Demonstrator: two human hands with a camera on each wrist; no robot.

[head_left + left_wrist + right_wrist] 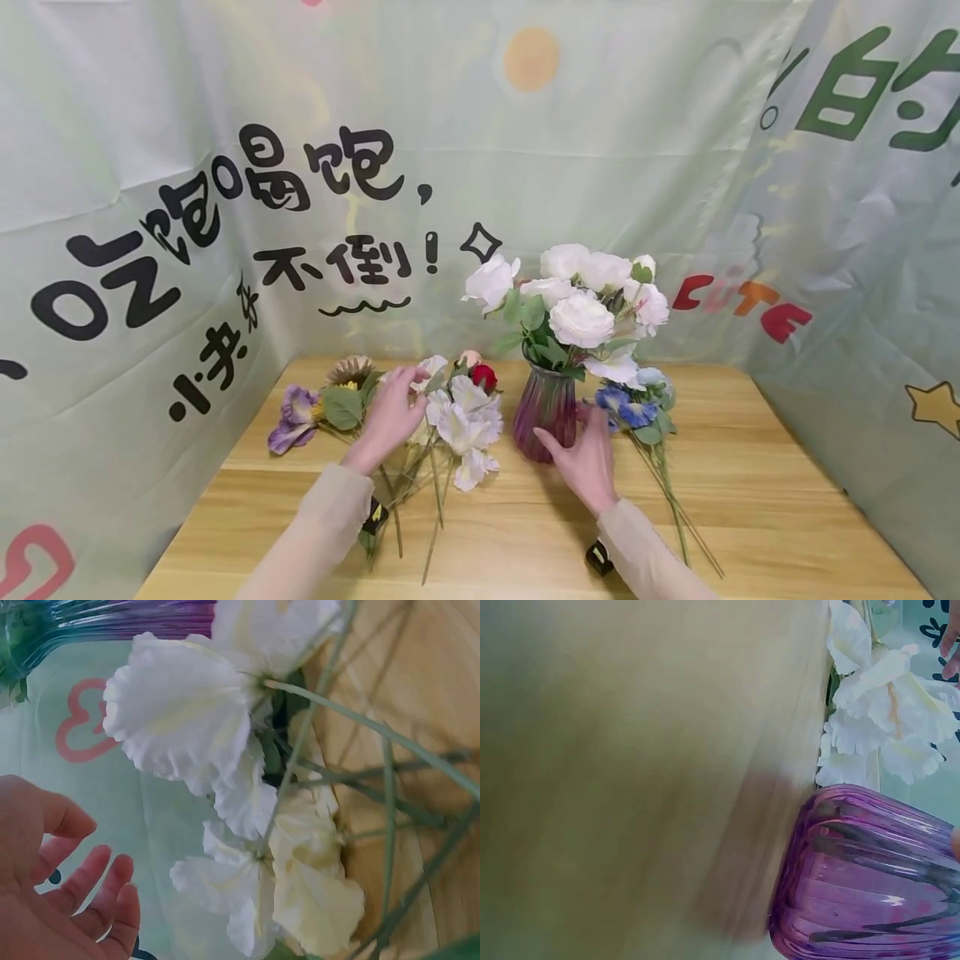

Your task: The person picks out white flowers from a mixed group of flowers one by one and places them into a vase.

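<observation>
A ribbed purple glass vase (545,408) stands upright on the table, filled with white artificial flowers (581,317) and green leaves. My right hand (583,462) grips its lower part, thumb in front and fingers at the right side. In the right wrist view, dark stems show through the vase (877,889), and one fingertip touches its wall. My left hand (390,417) hovers by the loose white flowers (467,417) left of the vase. Its fingers are loosely bent and hold nothing; the left wrist view shows that hand (71,885) apart from the white petals (184,712).
On the wooden table (517,533), a purple flower (295,417), a brown flower (349,369) and a red rose (485,378) lie to the left. Blue flowers (628,406) with long stems lie right of the vase. Printed cloth (450,208) walls the back and sides.
</observation>
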